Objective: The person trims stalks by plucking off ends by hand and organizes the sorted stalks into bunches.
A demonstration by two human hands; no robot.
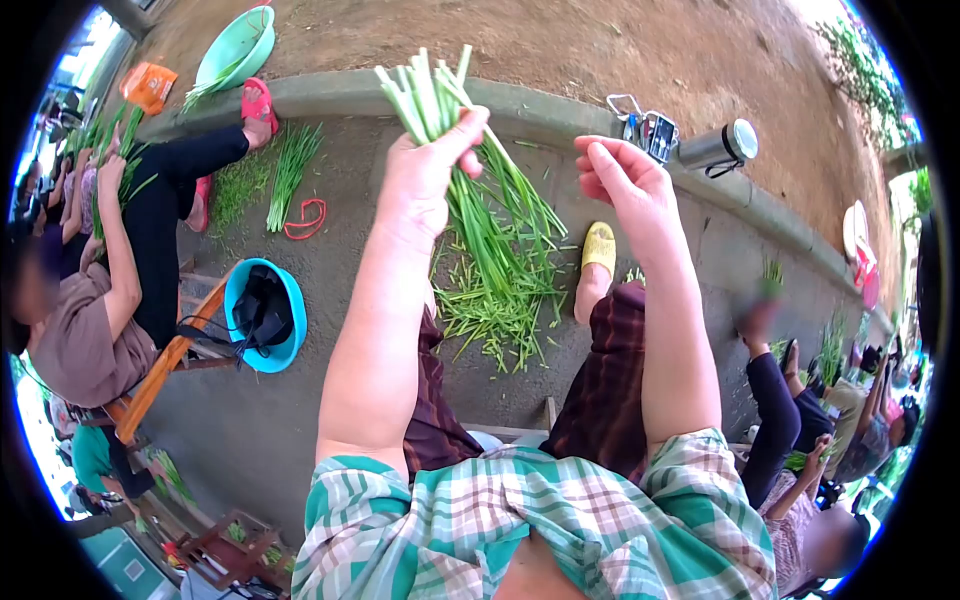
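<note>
My left hand point(437, 160) is wrapped round a bunch of long green vegetable stalks point(490, 240). Their pale, thick ends stick up above the fist, and the thin green ends hang down towards the ground. To the right, my right hand point(625, 180) is raised with loosely bent fingers slightly apart, and no object shows in it. Below the bunch, many short cut green pieces point(500, 325) lie scattered on the concrete between my feet, the right one in a yellow slipper point(598, 245).
A blue basin point(293, 345) with a black item stands left, beside a wooden chair point(160, 385). A seated person point(95, 340) handles green stalks there. More stalks point(293, 175) lie near a red cord point(307, 220). A steel flask point(715, 147) is by the curb point(560, 130). Other people sit at right.
</note>
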